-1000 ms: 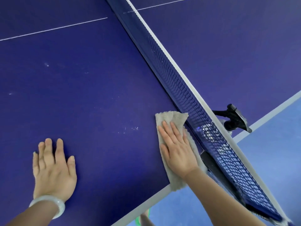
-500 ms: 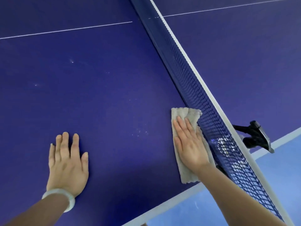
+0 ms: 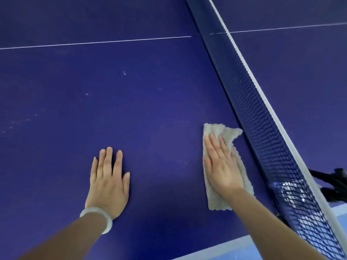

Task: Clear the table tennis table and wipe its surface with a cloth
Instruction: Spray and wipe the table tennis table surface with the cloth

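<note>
Grey cloth (image 3: 218, 200) has slid along the net (image 3: 262, 137) under right hand (image 3: 222, 166), fingers (image 3: 212, 145) straight; left hand (image 3: 109, 182) flat, empty.

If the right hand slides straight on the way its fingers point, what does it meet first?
Nothing solid, it seems. The right hand, flat on the cloth, points roughly along the net, not into it. Ahead lies bare table, then its white line.

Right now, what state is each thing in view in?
left hand: flat on the table, fingers straight, holding nothing.
right hand: flat, pressing the cloth down.
cloth: folded, far corner crumpled, lying beside the net.
table: pale specks and smears showing.
net: up, stretched taut.
bracelet: on the left wrist.
</note>
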Motion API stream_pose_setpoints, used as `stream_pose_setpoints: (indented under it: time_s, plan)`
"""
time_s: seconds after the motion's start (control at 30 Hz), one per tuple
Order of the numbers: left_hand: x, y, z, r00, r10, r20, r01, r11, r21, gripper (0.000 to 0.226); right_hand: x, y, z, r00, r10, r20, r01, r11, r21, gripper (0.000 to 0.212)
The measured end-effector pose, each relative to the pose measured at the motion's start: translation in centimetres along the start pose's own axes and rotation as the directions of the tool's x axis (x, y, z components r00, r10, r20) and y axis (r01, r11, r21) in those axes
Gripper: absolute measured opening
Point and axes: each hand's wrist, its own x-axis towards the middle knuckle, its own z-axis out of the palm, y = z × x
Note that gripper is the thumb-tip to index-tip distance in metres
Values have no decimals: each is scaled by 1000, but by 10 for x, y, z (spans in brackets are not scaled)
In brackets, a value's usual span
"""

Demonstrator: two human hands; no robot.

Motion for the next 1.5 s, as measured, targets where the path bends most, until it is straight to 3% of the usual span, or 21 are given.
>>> stream_pose_setpoints:
  time_s: [0.1, 0.17, 0.23, 0.33, 0.37, 0.47, 0.53, 0.63, 0.83, 0.93, 1.07, 1.2, 1.37, 1.43, 1.5]
  plan:
    - [1, -2, 0, 1000, -2, -4, 2, 1000, -7, 64, 31, -7, 0, 948, 305, -89, -299, 952, 68, 56]
    - [2, -2, 0, 1000, -5, -5, 5, 1000, -4, 64, 52, -37, 6, 896, 430, -111, -416, 900, 129, 57]
    - [2, -1, 0, 1000, -6, 1, 6, 1000, -2, 64, 57, -73, 14, 937, 340, -74, -330, 936, 126, 57]
    - [1, -2, -1, 1000, -9, 10, 9, 1000, -4, 64, 26, -97, 25, 1000, -28, 3, 28, 999, 38, 56]
    - [1, -2, -1, 1000, -8, 10, 8, 1000, -10, 63, 12, -89, 24, 999, -25, 23, 24, 999, 42, 56]
    - [1, -1, -2, 1000, -3, 0, 3, 999, -34, 63, -31, -51, 22, 972, 234, -18, -233, 971, 55, 57]
    - [1, -1, -3, 1000, -1, 4, 1, 999, -42, 63, -52, -53, 25, 949, 313, -37, -311, 949, 47, 60]
    - [0, -3, -3, 1000, -7, 16, 7, 999, -41, 62, -50, -98, 39, 961, 269, -70, -267, 963, 36, 62]
    - [0, -7, 0, 1000, 1, 8, -1, 998, -65, 61, 39, -172, 53, 999, 34, -25, -35, 999, -28, 59]
    - [0, -7, 0, 1000, 0, 1, 0, 996, -87, 60, 57, -146, 44, 995, 94, -41, -94, 996, -3, 58]
    - [0, -9, 2, 1000, 8, -6, -9, 988, -157, 57, 4, -127, 44, 958, 273, -87, -271, 962, 32, 59]
    - [0, -9, 1, 1000, 2, -9, -3, 978, -206, 57, -22, -180, 63, 982, 182, -60, -184, 982, -37, 63]
    - [0, -11, 1, 999, 37, 17, -34, 988, -149, 61, 56, -213, 59, 997, 68, -19, -69, 996, -58, 61]
    - [1, -13, 0, 1000, 19, 19, -15, 983, -182, 63, 87, -189, 50, 993, 110, -49, -113, 992, -58, 60]
    - [1, -12, 1, 1000, 11, 18, -7, 981, -195, 60, 102, -147, 37, 965, 248, -89, -252, 967, -42, 59]
